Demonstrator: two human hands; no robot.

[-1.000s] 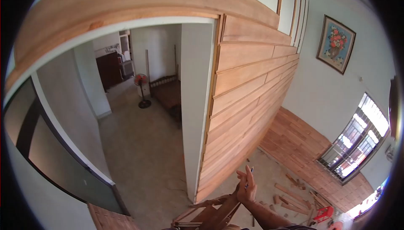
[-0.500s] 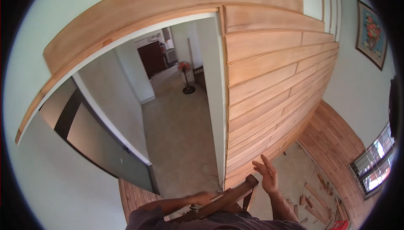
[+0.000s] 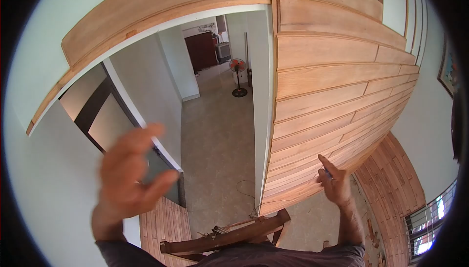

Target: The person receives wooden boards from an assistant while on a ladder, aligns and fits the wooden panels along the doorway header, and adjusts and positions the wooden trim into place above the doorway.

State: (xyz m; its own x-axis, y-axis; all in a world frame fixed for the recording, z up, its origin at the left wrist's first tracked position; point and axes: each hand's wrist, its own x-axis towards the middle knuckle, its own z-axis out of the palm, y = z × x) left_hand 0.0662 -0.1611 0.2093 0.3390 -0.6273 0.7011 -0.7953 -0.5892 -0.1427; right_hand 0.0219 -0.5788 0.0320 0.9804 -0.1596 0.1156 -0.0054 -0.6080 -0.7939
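Observation:
My left hand point(image 3: 129, 172) is raised in front of the doorway's left side, blurred by motion. Its thumb and fingers are spread in a C shape with nothing between them. Lower right, my right hand point(image 3: 336, 185) is in front of the wooden wall planks point(image 3: 312, 135), its index finger stretched out. The other fingers curl round a small blue thing, perhaps a pen, mostly hidden. Between my arms and close to my body is the dark wooden top bar point(image 3: 229, 235) of a stand or ladder, which neither hand touches. Small items lie beside that bar, too small to name.
A doorway with a white frame point(image 3: 264, 106) opens onto a tiled floor point(image 3: 220, 140) and a standing fan point(image 3: 238, 76). A dark-framed door point(image 3: 105, 106) is at left. Wood offcuts point(image 3: 373, 233) lie on the floor at right, near a barred window point(image 3: 432, 223). A thin cable hangs by the doorway.
My left hand has risen from beside the wooden bar to the doorway's left. My right hand has moved right and up, its index finger now extended. The view has shifted.

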